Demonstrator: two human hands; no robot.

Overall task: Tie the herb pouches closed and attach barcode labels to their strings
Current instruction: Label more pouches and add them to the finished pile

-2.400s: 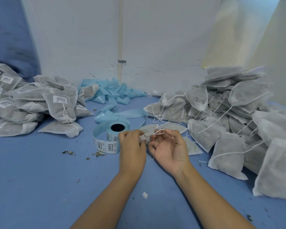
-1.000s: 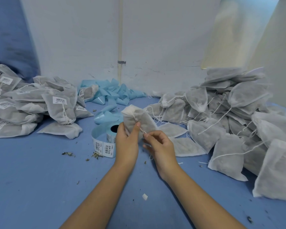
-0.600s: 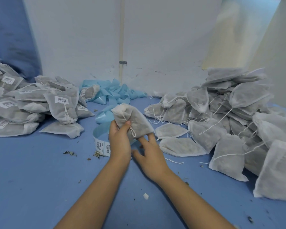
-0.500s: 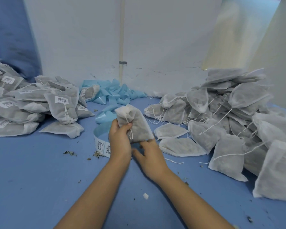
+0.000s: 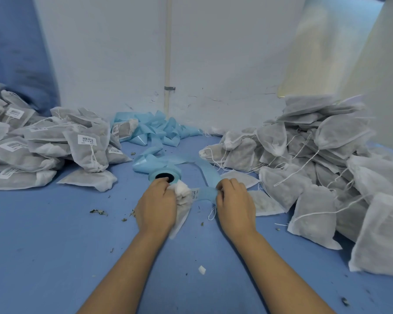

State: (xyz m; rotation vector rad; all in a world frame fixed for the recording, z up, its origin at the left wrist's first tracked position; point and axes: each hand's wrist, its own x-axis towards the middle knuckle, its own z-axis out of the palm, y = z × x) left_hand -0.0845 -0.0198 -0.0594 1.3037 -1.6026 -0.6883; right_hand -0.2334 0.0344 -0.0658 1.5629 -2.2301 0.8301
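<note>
Head view: left hand (image 5: 156, 203) grips a pouch (image 5: 182, 205) against the bench (image 5: 43, 245) mid-centre, fingers curled over its bunched top. Right hand (image 5: 235, 201) pinches the blue strip (image 5: 204, 192) running off the label roll (image 5: 165, 176); a label (image 5: 195, 193) sits on the strip beside the pouch. String (image 5: 211, 214) loops down below the right hand. Labelled pouches (image 5: 86, 146) piled along the bench's left edge, unlabelled pile (image 5: 315, 159) along the right. Spent strip heap (image 5: 159, 129) at the far edge by the wall.

Blue table (image 5: 43, 245) bears pouch piles (image 5: 327, 168), label roll (image 5: 165, 176)
</note>
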